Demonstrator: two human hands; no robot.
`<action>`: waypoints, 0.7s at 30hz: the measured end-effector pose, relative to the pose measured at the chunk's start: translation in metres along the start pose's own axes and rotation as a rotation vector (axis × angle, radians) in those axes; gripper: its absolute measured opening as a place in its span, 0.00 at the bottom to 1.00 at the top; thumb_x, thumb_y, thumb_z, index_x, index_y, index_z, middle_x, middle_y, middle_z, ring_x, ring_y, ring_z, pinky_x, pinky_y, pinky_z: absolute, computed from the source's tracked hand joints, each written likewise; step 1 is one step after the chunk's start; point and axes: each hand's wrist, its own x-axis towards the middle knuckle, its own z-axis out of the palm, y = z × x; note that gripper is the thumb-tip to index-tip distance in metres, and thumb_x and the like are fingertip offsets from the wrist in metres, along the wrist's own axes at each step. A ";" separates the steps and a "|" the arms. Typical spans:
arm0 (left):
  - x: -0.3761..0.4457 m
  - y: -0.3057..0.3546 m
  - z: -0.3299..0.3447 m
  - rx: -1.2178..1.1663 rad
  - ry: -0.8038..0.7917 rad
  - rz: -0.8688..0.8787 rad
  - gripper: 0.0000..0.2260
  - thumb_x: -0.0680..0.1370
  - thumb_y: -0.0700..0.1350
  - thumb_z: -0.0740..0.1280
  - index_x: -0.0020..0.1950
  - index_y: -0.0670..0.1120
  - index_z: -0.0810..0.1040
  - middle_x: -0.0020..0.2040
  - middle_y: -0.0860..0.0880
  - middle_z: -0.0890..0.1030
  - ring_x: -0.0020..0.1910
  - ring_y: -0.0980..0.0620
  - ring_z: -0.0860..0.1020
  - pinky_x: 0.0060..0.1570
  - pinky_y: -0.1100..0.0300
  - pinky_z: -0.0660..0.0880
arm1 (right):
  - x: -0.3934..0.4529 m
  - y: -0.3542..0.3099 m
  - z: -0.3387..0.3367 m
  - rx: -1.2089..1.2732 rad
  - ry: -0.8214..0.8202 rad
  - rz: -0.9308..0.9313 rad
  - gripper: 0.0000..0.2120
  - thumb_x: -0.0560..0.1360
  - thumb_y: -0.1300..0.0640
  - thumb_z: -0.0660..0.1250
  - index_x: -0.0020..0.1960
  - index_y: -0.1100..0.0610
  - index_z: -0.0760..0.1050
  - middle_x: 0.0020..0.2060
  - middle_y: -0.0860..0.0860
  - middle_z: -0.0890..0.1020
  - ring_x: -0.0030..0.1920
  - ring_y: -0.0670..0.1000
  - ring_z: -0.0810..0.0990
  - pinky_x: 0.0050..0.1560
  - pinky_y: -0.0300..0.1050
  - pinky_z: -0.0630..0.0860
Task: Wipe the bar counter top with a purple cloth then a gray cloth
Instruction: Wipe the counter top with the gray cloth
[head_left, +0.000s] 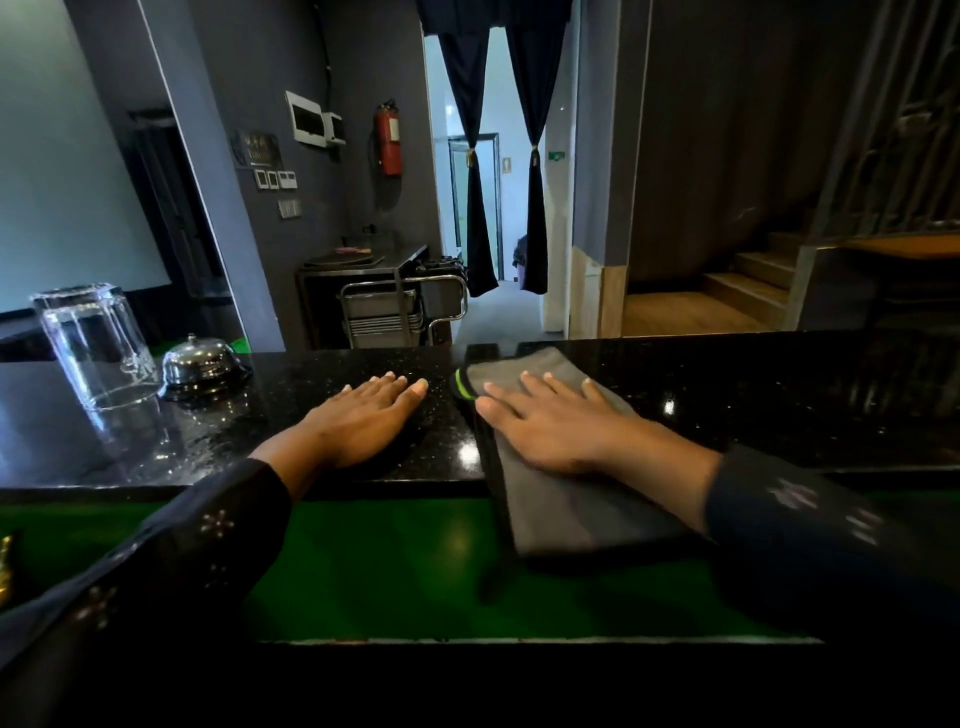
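A gray cloth (545, 488) with a green-edged corner lies across the black speckled bar counter top (753, 395) and hangs over its near edge. My right hand (550, 421) presses flat on the cloth, fingers spread and pointing away from me. My left hand (363, 415) rests flat, palm down, on the bare counter just left of the cloth, holding nothing. No purple cloth is in view.
An upturned clear glass (93, 343) and a chrome service bell (200, 366) stand at the counter's left. A green lower shelf (389, 566) runs below the near edge. Beyond the counter are a metal trolley (400, 306), a curtained doorway and wooden stairs at the right.
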 end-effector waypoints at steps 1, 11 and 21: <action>0.001 -0.001 0.001 0.003 0.004 0.002 0.30 0.80 0.62 0.40 0.78 0.49 0.49 0.79 0.49 0.50 0.77 0.53 0.48 0.75 0.52 0.43 | -0.019 0.002 0.003 -0.001 0.016 -0.025 0.31 0.75 0.30 0.36 0.76 0.36 0.45 0.79 0.49 0.45 0.78 0.53 0.42 0.74 0.62 0.37; 0.006 -0.004 0.003 -0.012 0.027 0.010 0.28 0.81 0.61 0.42 0.78 0.49 0.51 0.79 0.49 0.49 0.77 0.52 0.48 0.74 0.51 0.43 | 0.029 -0.026 -0.022 0.109 -0.043 0.106 0.31 0.80 0.38 0.46 0.79 0.48 0.43 0.79 0.53 0.44 0.78 0.57 0.43 0.74 0.61 0.39; 0.012 -0.012 0.006 0.038 0.041 0.047 0.27 0.82 0.56 0.44 0.78 0.45 0.51 0.79 0.46 0.50 0.77 0.49 0.48 0.74 0.49 0.44 | 0.013 -0.042 0.005 -0.029 0.016 0.144 0.31 0.76 0.30 0.37 0.77 0.37 0.46 0.79 0.50 0.47 0.78 0.54 0.45 0.74 0.63 0.39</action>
